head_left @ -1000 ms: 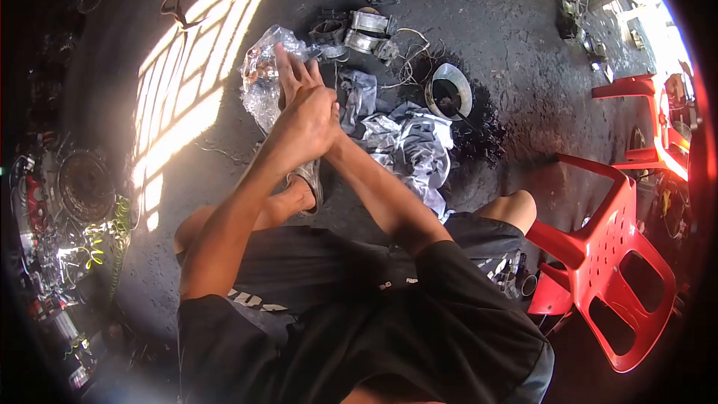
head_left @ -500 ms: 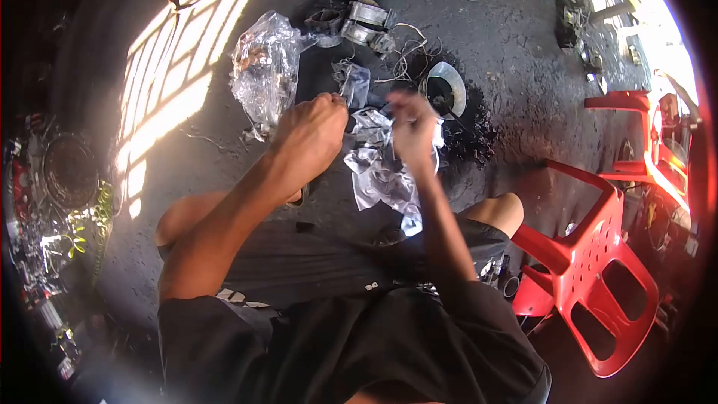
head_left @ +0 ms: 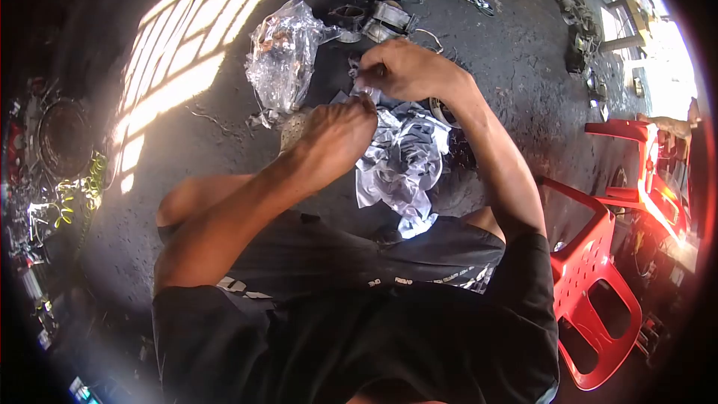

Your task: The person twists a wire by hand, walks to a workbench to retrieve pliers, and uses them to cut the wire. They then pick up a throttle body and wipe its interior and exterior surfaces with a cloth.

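bag (head_left: 284,52) left of crumpled sheet (head_left: 400,164) | metal parts (head_left: 389,19) behind sheet | chair (head_left: 591,284) far right

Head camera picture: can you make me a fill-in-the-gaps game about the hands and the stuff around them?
The left hand and the right hand both grip the crumpled plastic sheet, so ____ hands hold it.
The clear bag lies on the ____.
The plastic chair beside the person is ____.
Missing words: two; floor; red.

crinkled glossy plastic sheet (head_left: 400,161), rough matt black floor (head_left: 508,45), glossy red plastic chair (head_left: 598,307)
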Available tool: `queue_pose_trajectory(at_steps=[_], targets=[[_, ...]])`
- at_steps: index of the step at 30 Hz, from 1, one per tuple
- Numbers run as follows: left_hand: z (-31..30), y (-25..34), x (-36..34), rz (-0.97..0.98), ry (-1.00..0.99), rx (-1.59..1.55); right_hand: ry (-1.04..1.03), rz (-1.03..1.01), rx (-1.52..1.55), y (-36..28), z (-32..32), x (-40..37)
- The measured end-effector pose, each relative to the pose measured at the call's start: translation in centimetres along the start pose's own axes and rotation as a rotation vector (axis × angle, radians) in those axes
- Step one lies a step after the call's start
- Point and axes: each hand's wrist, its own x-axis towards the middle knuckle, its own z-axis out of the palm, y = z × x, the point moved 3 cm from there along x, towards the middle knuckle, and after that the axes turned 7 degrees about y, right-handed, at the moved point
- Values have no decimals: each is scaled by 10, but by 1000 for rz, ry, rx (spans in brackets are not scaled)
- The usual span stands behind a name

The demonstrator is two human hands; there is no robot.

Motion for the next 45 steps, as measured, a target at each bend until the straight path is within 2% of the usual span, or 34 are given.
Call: queue_pose_trajectory(at_steps=[1, 3, 4, 5, 7, 9, 11, 13, 15, 19, 21, 25, 27, 28, 33, 35, 37, 39, 40, 41, 43, 45], targets=[[5, -3, 0, 21, 54, -1, -2, 2, -3, 6, 1, 4], [9, -4, 0, 55, 109, -3, 200, 7, 316, 26, -5, 14], [8, -4, 0, -2, 97, 16, 304, 23, 416, 25, -17, 18], [7, -5, -1, -62, 84, 36, 320, 200, 490, 32, -31, 15], [-4, -11, -1, -64, 77, 41, 395, 303, 534, 53, -46, 14], [-19, -19, -1, -66, 71, 50, 413, 263, 600, 74, -50, 3], [-33, -31, 1, -165, 140, 7, 505, 303, 638, 86, -54, -14], [-46, -44, 2, -225, 206, -51, 502, 333, 666, 102, -46, -27], [-55, -60, 9, -318, 191, -159, 564, 332, 858, 112, -33, -43], [-63, -74, 21, -276, 248, -200, 643, 391, 988, 109, 1, -63], [-60, -78, 23, -273, 395, -246, 686, 415, 974, 100, 18, -69], [-66, -72, 24, -202, 314, -266, 769, 372, 1036, 86, 24, -71], [-61, -59, 21, -215, 101, -243, 866, 470, 1045, 81, 11, -68], [-49, -60, 19, -126, 103, -179, 902, 508, 1045, 79, 4, -64], [-36, -42, 5, -192, 137, -133, 910, 504, 1065, 101, -3, -48], [-36, -41, 6, -85, 223, -164, 992, 484, 1203, 107, 3, -49], [-31, -41, 5, -60, 238, -248, 997, 471, 1255, 98, 13, -50], [-34, -36, 5, -27, 253, -332, 1001, 363, 1241, 80, 26, -50], [-41, -33, 5, -104, 209, -359, 996, 302, 1264, 76, 38, -51], [-46, -33, 6, -180, 166, -383, 1018, 327, 1353, 72, 51, -55], [-48, -38, 6, -202, 180, -364, 1058, 462, 1379, 76, 78, -61], [-49, -40, 4, -230, 193, -345, 912, 653, 1438, 80, 98, -57]])
